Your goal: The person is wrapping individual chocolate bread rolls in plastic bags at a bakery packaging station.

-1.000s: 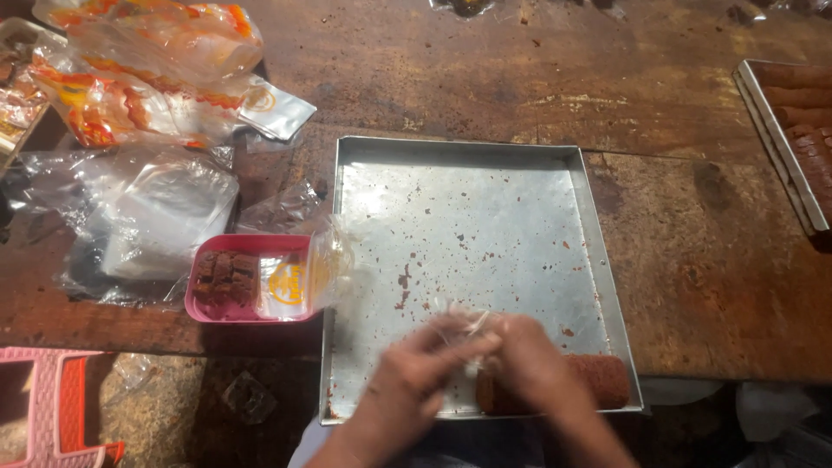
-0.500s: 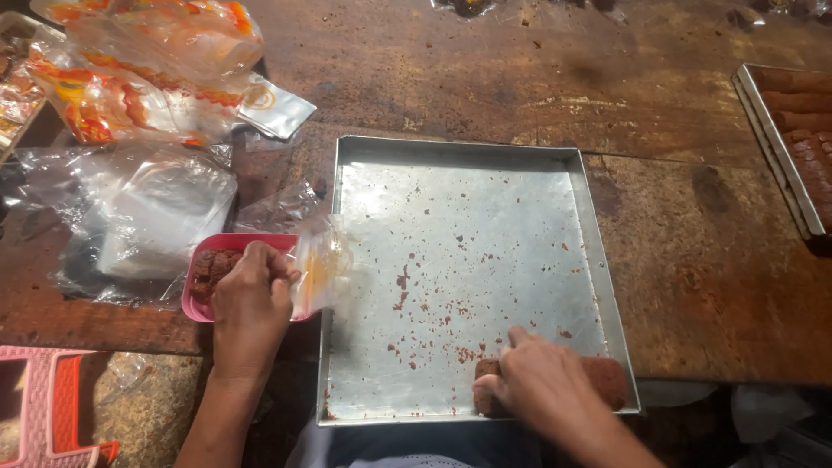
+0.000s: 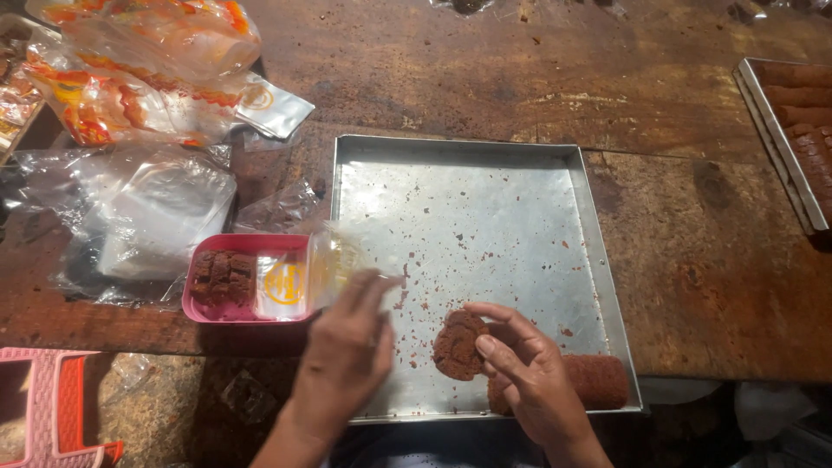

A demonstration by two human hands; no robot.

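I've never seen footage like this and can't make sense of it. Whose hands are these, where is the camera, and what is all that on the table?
The picture comes from a camera worn on a person's head, looking down at their own two bare hands; there is no machine. The right hand pinches a round brown slice over a shallow metal tray speckled with crumbs. Behind that hand lies a brown log-shaped roll, partly hidden by it. The left hand holds nothing and reaches toward a small pink tray, which contains more brown slices and is half inside a clear wrapper. All this rests on a worn wooden table. At the far left are heaps of plastic bags, some printed orange. At the right edge, a second tray holds more brown rolls.
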